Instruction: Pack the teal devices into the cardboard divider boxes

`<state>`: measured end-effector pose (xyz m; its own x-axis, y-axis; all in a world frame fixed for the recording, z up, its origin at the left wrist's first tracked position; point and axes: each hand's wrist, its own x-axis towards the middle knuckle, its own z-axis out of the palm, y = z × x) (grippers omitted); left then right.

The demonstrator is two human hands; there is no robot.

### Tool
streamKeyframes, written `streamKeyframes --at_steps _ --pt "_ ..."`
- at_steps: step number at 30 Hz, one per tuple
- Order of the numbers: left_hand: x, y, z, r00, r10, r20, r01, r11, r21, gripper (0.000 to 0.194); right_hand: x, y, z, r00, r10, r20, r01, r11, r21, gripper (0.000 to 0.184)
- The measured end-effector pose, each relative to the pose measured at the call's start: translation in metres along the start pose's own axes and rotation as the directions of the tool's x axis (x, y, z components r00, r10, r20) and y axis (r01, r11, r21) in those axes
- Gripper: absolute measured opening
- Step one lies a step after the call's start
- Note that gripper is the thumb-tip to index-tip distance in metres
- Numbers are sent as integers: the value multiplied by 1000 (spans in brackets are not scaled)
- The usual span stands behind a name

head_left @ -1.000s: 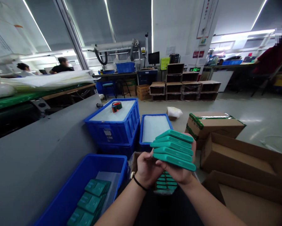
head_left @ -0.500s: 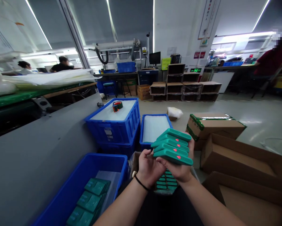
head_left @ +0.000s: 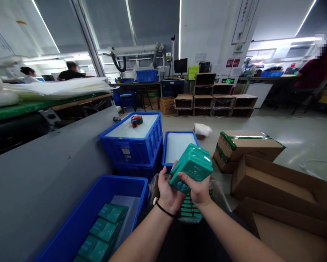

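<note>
A stack of several flat green plastic cases (head_left: 194, 165) is held up in front of me, tilted, with a glossy broad face towards me. My right hand (head_left: 198, 189) grips its near right side, thumb across the broad face and the other fingers mostly hidden. My left hand (head_left: 169, 193) is closed around its lower left end, with fingertips showing behind. Below the hands, an open carton (head_left: 154, 187) holds rows of similar green pieces (head_left: 189, 211). More green cases (head_left: 104, 229) lie in overlapping piles in the blue bin (head_left: 108, 180) on my left.
Stacked blue crates (head_left: 130, 147) with white-covered contents stand ahead, a tape dispenser (head_left: 136, 120) on top. A smaller blue crate (head_left: 167, 145) stands beside them. Cardboard boxes (head_left: 247, 143) line the right. A grey panel (head_left: 56, 174) bounds the left. Other people are in the background.
The stack has been turned in my hands: its narrow edges with glowing red marks faced me before, and a broad face does now. Both hands have shifted slightly left.
</note>
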<state>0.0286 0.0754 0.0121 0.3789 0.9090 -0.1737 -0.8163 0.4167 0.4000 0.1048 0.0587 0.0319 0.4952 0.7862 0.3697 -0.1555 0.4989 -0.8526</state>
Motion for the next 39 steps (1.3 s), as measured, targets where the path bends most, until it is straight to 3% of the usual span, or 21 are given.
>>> streamKeyframes --at_steps 4,7,10,13,14,16,18,19,22,26,28,30,32,35,37,39 --pt "-7 0 10 999 23 -27 -20 994 112 57 17 7 -6 970 221 -103 -202 965 167 73" --pt "-2 11 12 999 44 22 -49 905 423 55 33 10 -17 908 414 -67 -392 894 218 65" --pt "11 35 7 980 146 136 -199 641 742 89 45 17 -31 901 431 46 -433 899 57 72" --pt "21 63 0 958 131 255 -286 350 892 123 49 25 -42 932 260 252 -189 944 -272 96" --pt "23 69 -3 952 92 291 -305 257 917 123 50 29 -44 904 216 368 -80 933 -351 104" --pt "24 76 -10 933 30 359 -360 55 931 117 50 40 -46 788 186 587 105 898 -426 114" --pt "26 76 -24 924 22 383 -377 -125 918 108 50 58 -47 675 203 710 213 867 -451 115" --pt "28 74 -34 926 44 375 -361 -190 913 103 50 70 -47 639 214 739 242 856 -457 114" --pt "37 64 -73 932 121 341 -299 -274 914 89 48 112 -49 565 262 782 255 846 -468 111" --pt "52 57 -129 921 70 384 -338 -347 875 81 51 161 -49 389 396 832 194 847 -494 112" --pt "59 55 -152 907 35 420 -374 -394 840 76 60 175 -51 350 464 814 105 844 -526 116" --pt "65 52 -171 906 38 422 -371 -411 833 72 74 180 -57 388 519 762 -32 834 -551 116" --pt "69 47 -184 916 46 400 -347 -411 843 71 89 180 -68 494 532 687 -153 831 -534 108" --pt "71 40 -192 915 -26 403 -377 -415 828 68 104 174 -83 655 504 563 -235 844 -482 94" --pt "70 37 -190 910 -63 409 -403 -368 838 64 108 170 -89 697 488 525 -246 851 -465 90" --pt "69 35 -188 914 -50 403 -398 -306 865 62 110 166 -90 711 475 518 -247 859 -448 87"
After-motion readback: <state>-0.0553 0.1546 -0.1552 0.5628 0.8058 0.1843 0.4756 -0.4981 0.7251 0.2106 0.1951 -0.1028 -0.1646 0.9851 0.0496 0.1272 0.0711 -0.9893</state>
